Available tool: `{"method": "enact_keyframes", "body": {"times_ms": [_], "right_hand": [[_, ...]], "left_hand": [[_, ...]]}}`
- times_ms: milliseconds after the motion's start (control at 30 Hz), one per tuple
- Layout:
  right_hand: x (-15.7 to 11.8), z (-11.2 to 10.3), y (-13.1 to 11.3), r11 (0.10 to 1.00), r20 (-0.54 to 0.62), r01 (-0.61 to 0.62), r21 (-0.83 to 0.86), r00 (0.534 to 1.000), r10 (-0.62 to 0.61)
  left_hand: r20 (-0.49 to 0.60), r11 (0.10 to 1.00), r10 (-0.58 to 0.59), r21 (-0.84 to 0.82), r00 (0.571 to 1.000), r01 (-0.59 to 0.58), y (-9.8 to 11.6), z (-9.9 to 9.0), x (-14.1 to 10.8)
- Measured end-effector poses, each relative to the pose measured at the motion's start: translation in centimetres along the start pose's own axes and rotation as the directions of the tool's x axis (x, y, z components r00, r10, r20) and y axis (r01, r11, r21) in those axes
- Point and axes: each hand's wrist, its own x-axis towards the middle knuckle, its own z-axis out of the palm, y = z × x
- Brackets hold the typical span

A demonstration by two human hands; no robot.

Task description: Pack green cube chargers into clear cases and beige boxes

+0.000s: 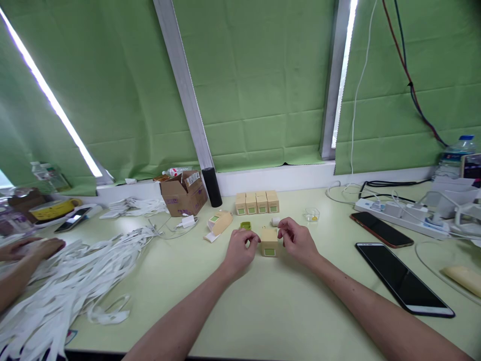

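A small tan cardboard box (269,249) with a green label stands upright on the table between my hands. At its left side is my left hand (241,249), closed, with thumb and forefinger pinched together against the box's edge. My right hand (298,241) is curled at the other side, fingertips together close to the box's right edge. What either pinch holds, if anything, is too small to make out. Just behind are a small green tray-like piece (245,225) and a white cylindrical piece (275,221), partly behind my right fingers.
A row of several matching boxes (257,203) stands behind. An opened tan box (220,222) lies left, a clear dish (311,215) right. Phones (404,278) and a power strip (402,216) lie far right. Another person's hands (32,249) are among white straps (90,276) at left.
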Motion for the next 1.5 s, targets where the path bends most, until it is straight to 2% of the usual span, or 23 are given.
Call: {"method": "enact_keyframes", "body": {"times_ms": [233,433,667,867,1033,1133,1200,1267,1333,1400,1500], "right_hand": [[0.0,-0.4,-0.5,0.998,-0.052,0.029,-0.053,0.998,-0.032],[-0.6,-0.4,-1.6,0.99,0.028,0.127,-0.061,0.992,-0.125],[-0.7,-0.1,-2.5,0.981,0.172,0.085,-0.174,0.984,-0.055],[-0.2,-0.4,-3.0,0.959,0.227,0.049,-0.278,0.974,0.016],[0.5,-0.2,-3.4,0.966,0.289,0.011,-0.26,0.955,0.067],[2.0,-1.0,-3.0,0.97,0.295,-0.003,-0.244,0.952,0.077],[3.9,-2.3,-2.0,0.967,0.254,-0.025,-0.255,0.963,0.091],[6.2,-3.9,-0.5,0.943,0.171,-0.068,-0.326,0.977,0.13],[8.5,-5.7,1.4,0.888,0.115,-0.133,-0.44,0.973,0.202],[10.6,-7.1,3.2,0.857,0.081,-0.175,-0.485,0.967,0.243],[12.7,-8.1,5.4,0.815,0.058,-0.209,-0.54,0.957,0.284]], "left_hand": [[-0.062,0.999,-0.023,0.041,0.998,0.026,0.1,-0.1,0.0],[-0.123,0.989,-0.121,0.065,0.985,0.129,-0.5,-0.4,0.5],[-0.163,0.96,-0.27,0.027,0.949,0.278,-1.8,-0.5,0.9],[-0.16,0.965,-0.25,0.037,0.955,0.258,-1.4,-0.5,0.8],[-0.17,0.972,-0.222,0.036,0.96,0.231,-1.3,-0.5,0.8],[-0.175,0.975,-0.212,0.036,0.961,0.221,-1.3,-0.5,0.7],[-0.179,0.977,-0.205,0.03,0.962,0.213,-1.2,-0.6,0.8],[-0.178,0.978,-0.198,0.023,0.964,0.205,-1.0,-0.5,0.8],[-0.174,0.98,-0.192,0.021,0.966,0.198,-0.9,-0.4,0.7],[-0.175,0.981,-0.186,0.021,0.967,0.192,-0.8,-0.3,0.7],[-0.182,0.982,-0.185,0.015,0.966,0.191,-0.7,-0.2,0.7]]}}
